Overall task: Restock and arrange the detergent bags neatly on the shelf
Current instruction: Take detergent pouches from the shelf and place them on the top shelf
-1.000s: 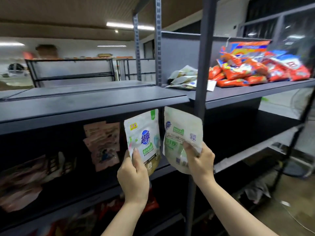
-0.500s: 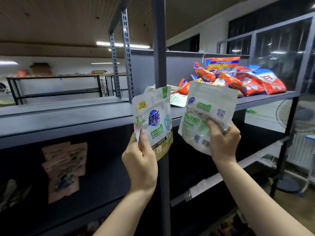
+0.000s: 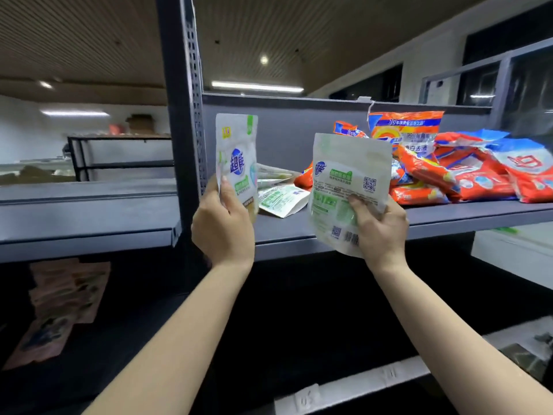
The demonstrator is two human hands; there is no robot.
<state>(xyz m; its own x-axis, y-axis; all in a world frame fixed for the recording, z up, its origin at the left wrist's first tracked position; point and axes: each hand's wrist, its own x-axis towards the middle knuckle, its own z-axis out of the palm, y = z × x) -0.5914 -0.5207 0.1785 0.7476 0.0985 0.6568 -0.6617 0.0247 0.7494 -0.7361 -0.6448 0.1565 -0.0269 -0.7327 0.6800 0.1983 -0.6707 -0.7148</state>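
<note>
Detergent bags: one white pouch (image 3: 238, 163) is held upright in the left grip (image 3: 223, 226), another (image 3: 344, 187) in the right grip (image 3: 378, 232), both before the shelf (image 3: 449, 217). Beyond both grips, loose pouches (image 3: 279, 193) and the orange pile (image 3: 449, 172) could be knocked or buried on placement.

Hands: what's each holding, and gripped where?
Left hand grips a white pouch by its lower edge, front facing the camera. Right hand grips a second pouch by its lower right corner, back facing the camera.
</note>
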